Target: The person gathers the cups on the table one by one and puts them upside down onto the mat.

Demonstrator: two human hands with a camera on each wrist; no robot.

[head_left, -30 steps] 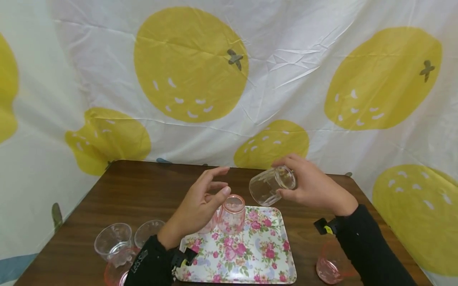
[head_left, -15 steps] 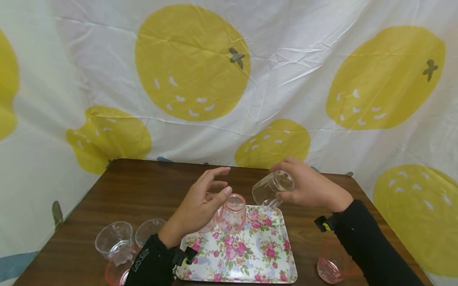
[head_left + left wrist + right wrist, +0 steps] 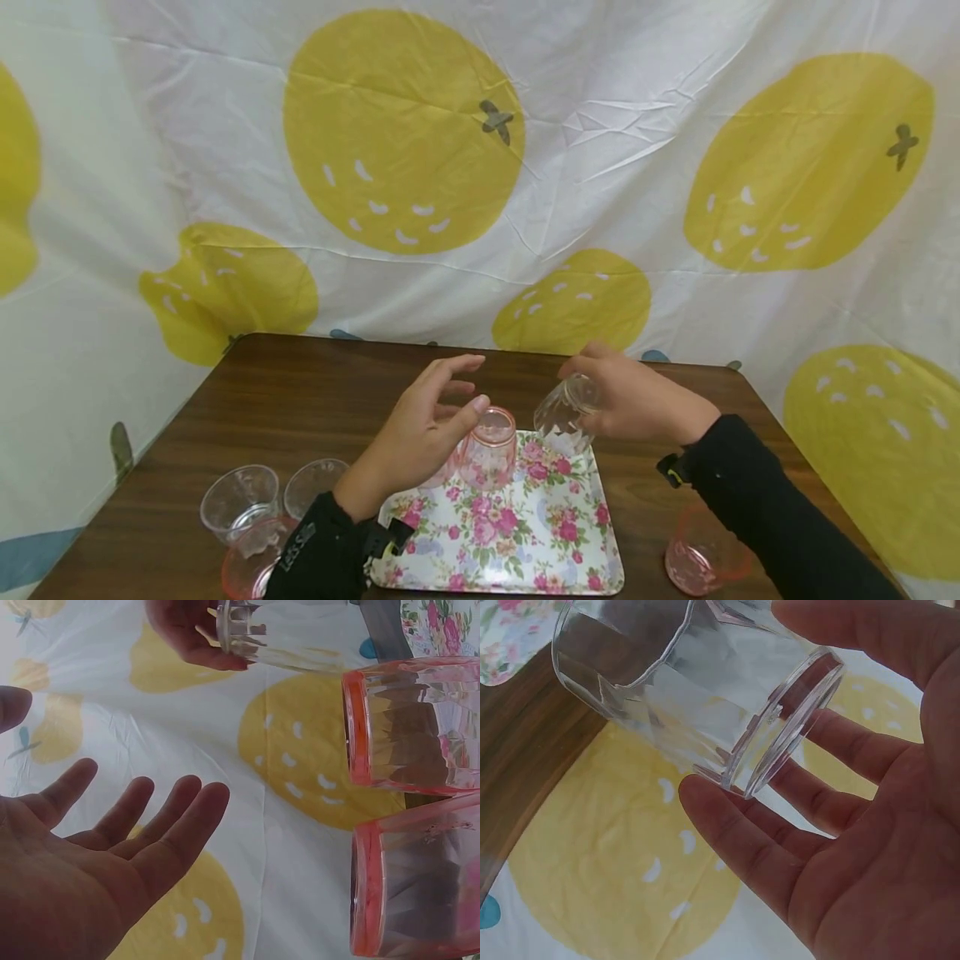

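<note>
My right hand (image 3: 637, 396) grips a clear glass (image 3: 558, 417) near its base, thumb on one side and fingers on the other. The glass tilts mouth-down over the back right corner of a floral tray (image 3: 525, 533); whether its rim touches the tray I cannot tell. In the right wrist view its clear wall (image 3: 667, 697) shows between the fingers. Two pink glasses, one front (image 3: 420, 724) and one beside it (image 3: 420, 885), stand upside down on the tray. My left hand (image 3: 412, 437) hovers beside them, fingers spread and holding nothing, partly covering one pink glass (image 3: 438, 477).
To the left on the brown table (image 3: 322, 392) are two clear glasses, one outer (image 3: 238, 500) and one inner (image 3: 309, 483), with a pink-rimmed glass (image 3: 243, 562) in front. Another pink glass (image 3: 693, 562) stands right of the tray, near my right sleeve. A lemon-print cloth (image 3: 585, 192) hangs behind.
My right hand has come down and slightly left, turning the clear glass further mouth-down over the tray's back right corner. The left hand has stayed nearly still.
</note>
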